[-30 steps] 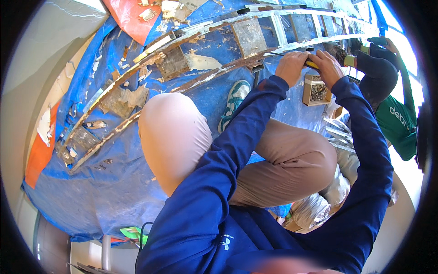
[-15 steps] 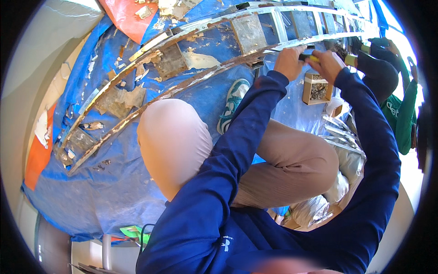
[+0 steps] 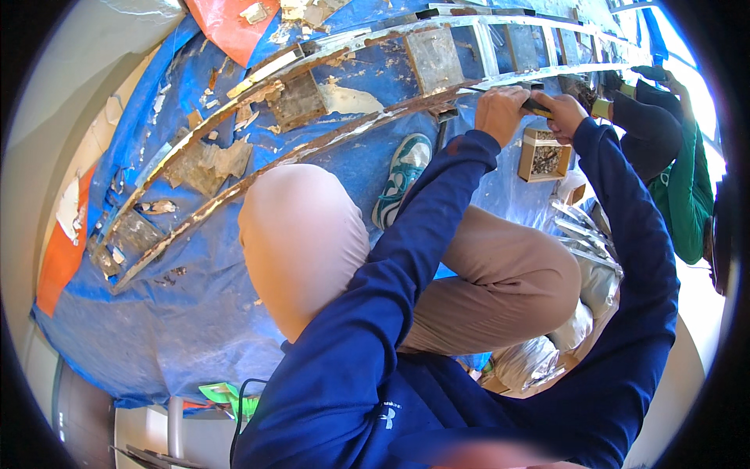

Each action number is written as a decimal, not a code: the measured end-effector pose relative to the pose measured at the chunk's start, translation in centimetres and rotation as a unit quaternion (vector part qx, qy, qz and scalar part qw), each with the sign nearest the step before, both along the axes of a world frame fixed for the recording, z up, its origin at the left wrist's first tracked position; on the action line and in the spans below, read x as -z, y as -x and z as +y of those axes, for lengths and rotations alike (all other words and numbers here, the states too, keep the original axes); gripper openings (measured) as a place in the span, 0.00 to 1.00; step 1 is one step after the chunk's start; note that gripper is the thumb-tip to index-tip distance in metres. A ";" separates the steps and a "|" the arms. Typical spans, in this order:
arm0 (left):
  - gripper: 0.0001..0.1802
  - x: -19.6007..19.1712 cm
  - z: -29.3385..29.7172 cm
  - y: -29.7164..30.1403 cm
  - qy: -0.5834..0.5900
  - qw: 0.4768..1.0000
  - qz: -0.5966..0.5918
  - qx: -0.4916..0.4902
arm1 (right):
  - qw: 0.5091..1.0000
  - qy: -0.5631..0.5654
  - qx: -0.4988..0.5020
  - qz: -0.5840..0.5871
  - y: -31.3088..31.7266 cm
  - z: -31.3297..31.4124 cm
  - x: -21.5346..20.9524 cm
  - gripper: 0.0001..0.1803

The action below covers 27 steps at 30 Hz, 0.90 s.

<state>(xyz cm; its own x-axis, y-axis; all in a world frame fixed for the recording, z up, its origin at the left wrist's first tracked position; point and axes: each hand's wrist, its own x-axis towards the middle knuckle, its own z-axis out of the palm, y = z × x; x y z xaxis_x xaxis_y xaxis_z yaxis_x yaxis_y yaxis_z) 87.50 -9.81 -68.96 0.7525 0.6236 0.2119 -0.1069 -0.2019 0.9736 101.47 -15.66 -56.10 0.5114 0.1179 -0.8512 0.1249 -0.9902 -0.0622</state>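
Both of my hands are closed around a tool with a black and yellow handle (image 3: 536,107); its working end is hidden, so its kind does not show. My left hand (image 3: 500,114) grips its left end, right beside the near rail of a long ladder-like metal frame (image 3: 375,117). My right hand (image 3: 559,117) wraps the handle's right end. The frame's rails are rusty and flaking at the left, paler and silvery at the right. Flat grey plates (image 3: 434,59) span between the rails.
A blue tarp (image 3: 226,336) strewn with chips lies under the frame. Below my hands stands a small wooden box (image 3: 544,155) of debris. Metal strips (image 3: 582,230) and plastic bags (image 3: 527,363) lie at my right. A co-worker in a green sleeve (image 3: 687,203) works at the far right.
My hands and the tool have come slightly nearer to me, still at the rail. The view has shifted a little. The co-worker's arm has moved slightly.
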 end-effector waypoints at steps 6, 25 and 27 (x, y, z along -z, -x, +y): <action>0.15 0.9 -0.7 0.5 0.033 0.999 -0.002 0.009 | 0.814 -0.095 -0.546 -0.173 2.4 0.4 -1.0 0.17; 0.13 1.0 -0.1 0.9 0.066 0.993 -0.017 -0.092 | 0.632 -0.639 0.307 -0.313 10.1 2.8 8.0 0.17; 0.18 1.6 0.0 1.5 0.065 0.997 0.005 -0.029 | 0.651 -0.639 0.286 -0.293 9.2 2.0 8.8 0.20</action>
